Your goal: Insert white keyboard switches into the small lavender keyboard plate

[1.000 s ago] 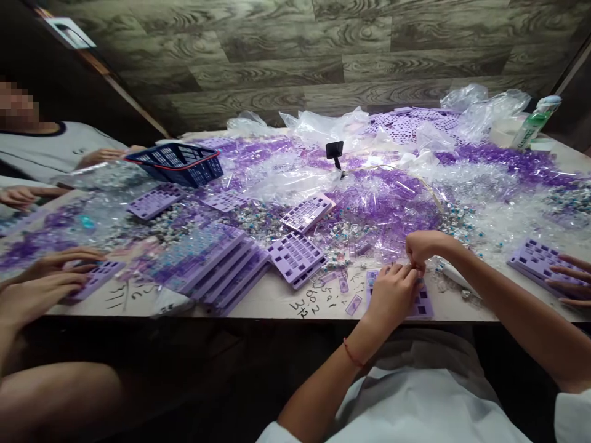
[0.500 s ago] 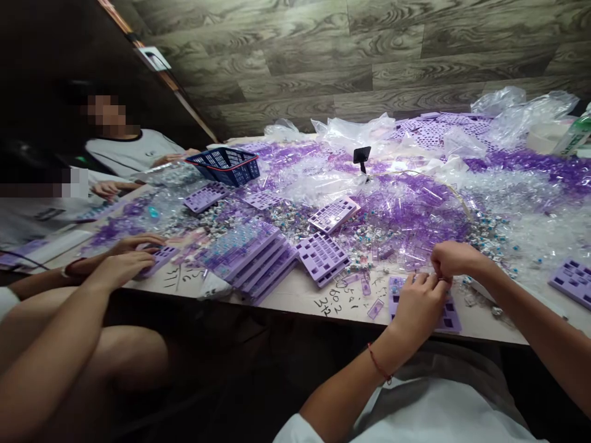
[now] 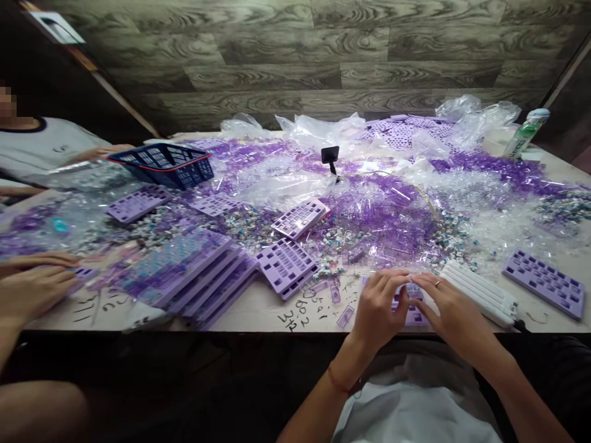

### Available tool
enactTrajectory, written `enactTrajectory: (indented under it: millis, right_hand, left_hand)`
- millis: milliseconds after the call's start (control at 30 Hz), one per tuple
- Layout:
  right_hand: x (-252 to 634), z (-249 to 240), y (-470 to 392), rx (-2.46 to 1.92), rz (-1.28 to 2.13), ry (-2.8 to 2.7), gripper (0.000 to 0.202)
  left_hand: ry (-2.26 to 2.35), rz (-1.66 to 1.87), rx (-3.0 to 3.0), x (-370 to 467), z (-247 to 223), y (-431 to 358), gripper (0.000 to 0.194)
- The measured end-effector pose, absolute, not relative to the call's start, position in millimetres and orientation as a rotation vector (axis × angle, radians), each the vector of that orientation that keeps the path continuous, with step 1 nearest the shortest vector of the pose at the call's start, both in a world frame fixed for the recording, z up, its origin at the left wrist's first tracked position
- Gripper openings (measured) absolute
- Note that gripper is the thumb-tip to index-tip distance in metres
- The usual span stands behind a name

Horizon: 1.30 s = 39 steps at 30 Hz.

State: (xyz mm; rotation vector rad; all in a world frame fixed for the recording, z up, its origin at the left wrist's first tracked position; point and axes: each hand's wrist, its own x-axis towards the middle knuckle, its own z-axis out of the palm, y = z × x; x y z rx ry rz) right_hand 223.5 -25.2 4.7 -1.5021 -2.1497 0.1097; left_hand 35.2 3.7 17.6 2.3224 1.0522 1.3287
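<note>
My left hand (image 3: 384,303) rests over a small purple keypad panel with square cutouts (image 3: 415,315) at the table's front edge. Its fingers are bent, with the thumb tucked below them. My right hand (image 3: 444,301), a ring on one finger, curves over the panel from the other side. The fingertips of both hands meet near the panel's far edge. Whatever is pinched there is too small to make out, and my hands hide much of the panel. Left of my left hand lie loose clear purple pieces (image 3: 345,317).
A white power strip (image 3: 480,292) and a purple panel (image 3: 545,283) lie on the right. Purple cases (image 3: 198,277) are stacked on the left, near a blue basket (image 3: 161,166). Small parts and clear purple pieces (image 3: 388,215) cover the middle. A co-worker's hands (image 3: 39,280) work at far left.
The view has swung right. My right hand, a raised fist before, has come down beside my left, its fingers now extended toward the left fingertips. The power strip is now uncovered.
</note>
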Motion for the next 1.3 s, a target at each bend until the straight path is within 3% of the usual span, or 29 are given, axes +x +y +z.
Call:
enactTrajectory:
  millis: [133, 267, 567, 933, 1133, 1300]
  right_hand:
    - [216.2, -23.7, -36.6, -1.531, 0.071, -2.117, 0.055]
    - [216.0, -35.3, -36.4, -1.538, 0.058, -2.103, 0.051]
    - [185.4, -10.4, -44.0, -1.431, 0.202, -1.944, 0.053]
    - [160.6, -32.7, -36.7, -1.448, 0.092, -2.118, 0.071]
    - [171.1, -30.2, -41.9, -1.418, 0.048, -2.102, 0.062]
    - [168.4, -30.9, -36.5, -1.377, -0.034, -1.990, 0.040]
  left_hand:
    - [1.314, 1.475, 2.213, -8.5, 24.4, -21.7, 0.018]
    - [1.671, 1.248, 2.190, -50.5, 7.6, -41.3, 0.012]
    - [1.689, 1.168, 2.018, -63.7, -14.5, -36.8, 0.014]
    - [1.774, 1.196, 2.027, -56.9, -22.3, 6.9, 0.010]
    - [1.922, 1.170, 2.043, -55.6, -15.8, 24.0, 0.009]
    - [2.040, 1.067, 2.171, -53.1, -10.9, 31.5, 0.020]
